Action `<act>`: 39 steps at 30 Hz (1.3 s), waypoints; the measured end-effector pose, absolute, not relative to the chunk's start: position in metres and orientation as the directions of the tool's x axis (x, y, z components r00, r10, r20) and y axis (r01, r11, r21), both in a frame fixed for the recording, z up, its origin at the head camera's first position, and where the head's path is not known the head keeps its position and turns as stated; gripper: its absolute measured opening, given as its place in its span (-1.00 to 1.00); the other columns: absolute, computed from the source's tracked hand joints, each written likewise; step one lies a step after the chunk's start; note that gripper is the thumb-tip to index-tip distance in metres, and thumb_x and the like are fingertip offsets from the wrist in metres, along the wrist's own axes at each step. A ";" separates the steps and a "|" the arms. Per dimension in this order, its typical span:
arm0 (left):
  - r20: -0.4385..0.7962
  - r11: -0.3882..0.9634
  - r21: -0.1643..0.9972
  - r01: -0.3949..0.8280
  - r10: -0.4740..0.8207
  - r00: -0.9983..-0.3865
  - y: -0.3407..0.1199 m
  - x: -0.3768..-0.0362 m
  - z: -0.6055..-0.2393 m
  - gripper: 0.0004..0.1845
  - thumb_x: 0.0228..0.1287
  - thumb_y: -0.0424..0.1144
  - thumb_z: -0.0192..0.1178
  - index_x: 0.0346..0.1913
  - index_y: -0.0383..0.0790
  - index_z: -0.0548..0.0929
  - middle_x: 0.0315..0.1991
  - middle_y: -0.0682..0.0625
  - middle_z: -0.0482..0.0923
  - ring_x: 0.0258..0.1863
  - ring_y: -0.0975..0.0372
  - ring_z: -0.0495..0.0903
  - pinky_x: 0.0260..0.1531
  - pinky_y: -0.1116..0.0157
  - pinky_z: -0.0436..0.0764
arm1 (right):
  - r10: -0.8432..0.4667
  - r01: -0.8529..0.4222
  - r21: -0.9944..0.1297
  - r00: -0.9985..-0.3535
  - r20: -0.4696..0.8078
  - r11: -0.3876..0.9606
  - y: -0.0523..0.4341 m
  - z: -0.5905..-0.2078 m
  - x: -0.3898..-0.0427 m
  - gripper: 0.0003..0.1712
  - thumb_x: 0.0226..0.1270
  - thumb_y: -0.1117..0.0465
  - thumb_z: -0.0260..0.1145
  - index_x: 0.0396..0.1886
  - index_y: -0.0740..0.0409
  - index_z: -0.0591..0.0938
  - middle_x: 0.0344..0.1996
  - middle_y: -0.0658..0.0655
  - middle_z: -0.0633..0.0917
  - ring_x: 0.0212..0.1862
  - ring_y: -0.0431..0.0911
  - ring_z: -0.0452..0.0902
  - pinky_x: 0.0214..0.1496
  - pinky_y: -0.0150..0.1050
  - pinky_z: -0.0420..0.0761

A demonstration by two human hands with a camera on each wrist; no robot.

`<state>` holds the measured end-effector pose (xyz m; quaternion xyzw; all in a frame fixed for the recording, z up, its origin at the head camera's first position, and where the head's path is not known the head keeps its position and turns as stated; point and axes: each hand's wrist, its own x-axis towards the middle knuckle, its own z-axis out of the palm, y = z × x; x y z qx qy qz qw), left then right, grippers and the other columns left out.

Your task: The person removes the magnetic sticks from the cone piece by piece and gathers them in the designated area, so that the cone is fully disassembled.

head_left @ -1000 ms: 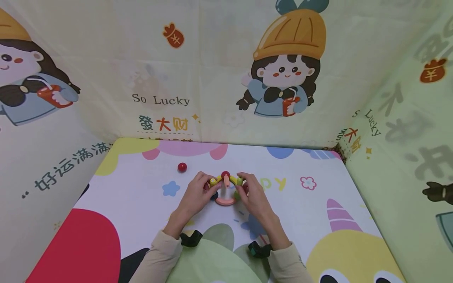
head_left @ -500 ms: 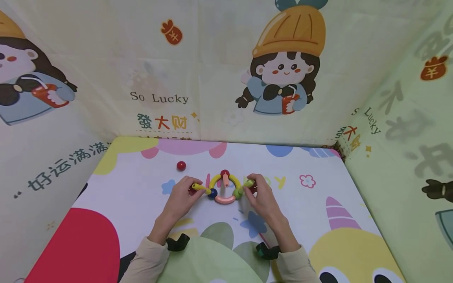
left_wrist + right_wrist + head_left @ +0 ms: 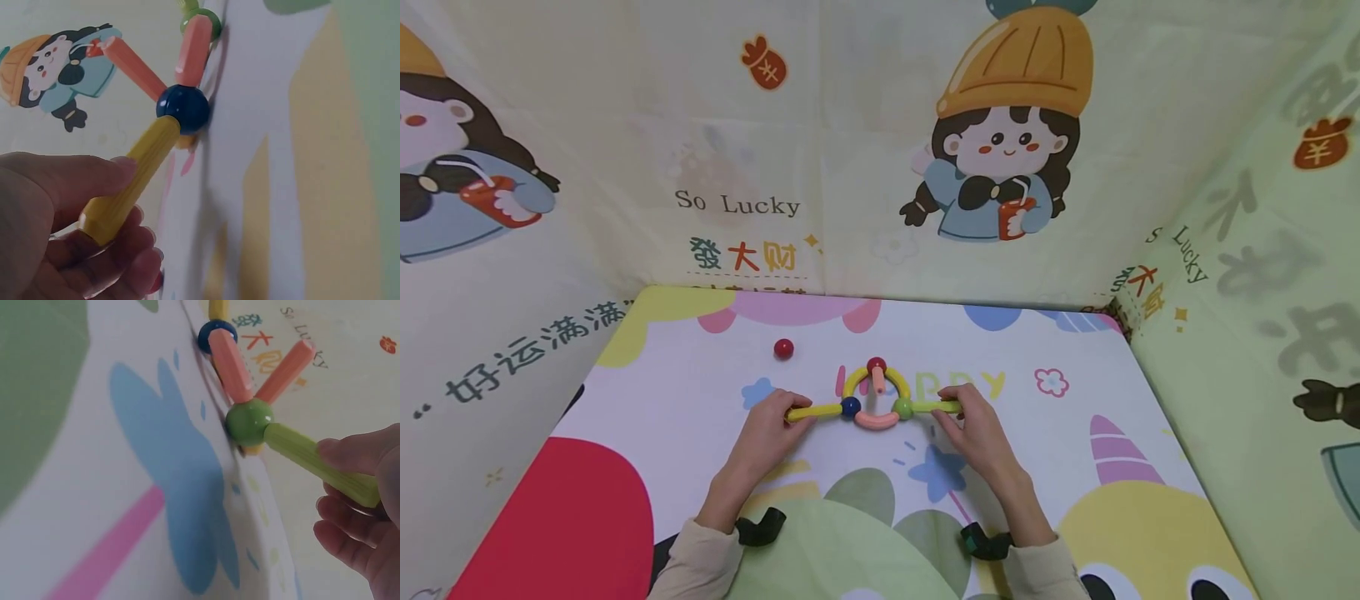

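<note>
Toy figure (image 3: pixel 876 400) of coloured sticks and balls lies flat, fingers pinching its yellow (image 3: pixel 812 412) and green (image 3: pixel 936 407) end sticks.

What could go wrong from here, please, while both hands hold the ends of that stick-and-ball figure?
1. The left hand pinches the yellow stick and the right hand the green stick; pulling outward could pop them off the blue ball or green ball.
2. Twisting might knock the arches and the top red ball apart.
3. The loose red ball could roll away if the table is bumped.
</note>
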<state>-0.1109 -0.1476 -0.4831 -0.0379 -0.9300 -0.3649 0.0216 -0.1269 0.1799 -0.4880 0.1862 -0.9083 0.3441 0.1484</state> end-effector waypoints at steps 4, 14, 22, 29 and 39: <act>0.025 0.758 0.648 0.075 0.078 -0.997 -0.149 -0.109 -0.487 -0.76 0.23 -0.27 0.40 -0.05 -0.22 0.72 -0.14 -0.03 0.64 -0.17 0.17 0.54 -0.04 0.14 0.67 | -0.239 -0.414 -0.550 -0.901 0.362 0.726 0.185 -0.494 -0.125 -0.72 0.13 0.32 0.52 -0.15 0.22 0.68 -0.23 0.11 0.66 -0.16 -0.07 0.57 -0.09 -0.10 0.65; -0.002 0.803 0.590 0.083 0.105 -0.995 -0.149 -0.109 -0.495 -0.77 0.25 -0.26 0.38 -0.06 -0.20 0.71 -0.15 -0.01 0.62 -0.13 0.15 0.48 -0.03 0.13 0.61 | -0.226 -0.235 -0.565 -0.970 0.088 0.791 0.187 -0.502 -0.123 -0.76 0.23 0.19 0.48 -0.11 0.08 0.72 -0.20 -0.03 0.66 -0.11 -0.15 0.46 0.02 -0.11 0.57; 0.069 0.808 0.572 0.142 0.125 -0.990 -0.148 -0.110 -0.493 -0.76 0.25 -0.22 0.38 -0.06 -0.20 0.71 -0.16 -0.01 0.61 -0.13 0.15 0.50 -0.07 0.14 0.59 | -0.242 -0.257 -0.557 -0.965 0.102 0.789 0.187 -0.499 -0.125 -0.68 0.22 0.15 0.49 -0.05 0.09 0.71 -0.18 -0.03 0.65 -0.09 -0.16 0.49 0.04 -0.12 0.60; 0.137 0.800 0.559 0.217 0.169 -0.976 -0.135 -0.119 -0.482 -0.75 0.32 -0.18 0.31 -0.03 -0.24 0.72 -0.11 -0.05 0.63 -0.05 0.08 0.57 0.03 0.09 0.60 | -0.262 -0.280 -0.574 -0.958 0.116 0.769 0.178 -0.492 -0.128 -0.67 0.24 0.14 0.48 -0.03 0.13 0.70 -0.15 0.00 0.65 -0.02 -0.10 0.53 0.09 -0.08 0.61; 0.142 0.750 0.614 0.247 0.203 -0.969 -0.101 -0.130 -0.464 -0.67 0.35 -0.18 0.31 0.13 -0.18 0.68 -0.11 0.00 0.61 -0.17 0.20 0.53 -0.15 0.26 0.62 | -0.262 -0.272 -0.577 -0.960 0.102 0.770 0.170 -0.492 -0.129 -0.70 0.26 0.16 0.47 -0.03 0.11 0.69 -0.14 0.01 0.65 -0.03 -0.10 0.53 0.08 -0.09 0.62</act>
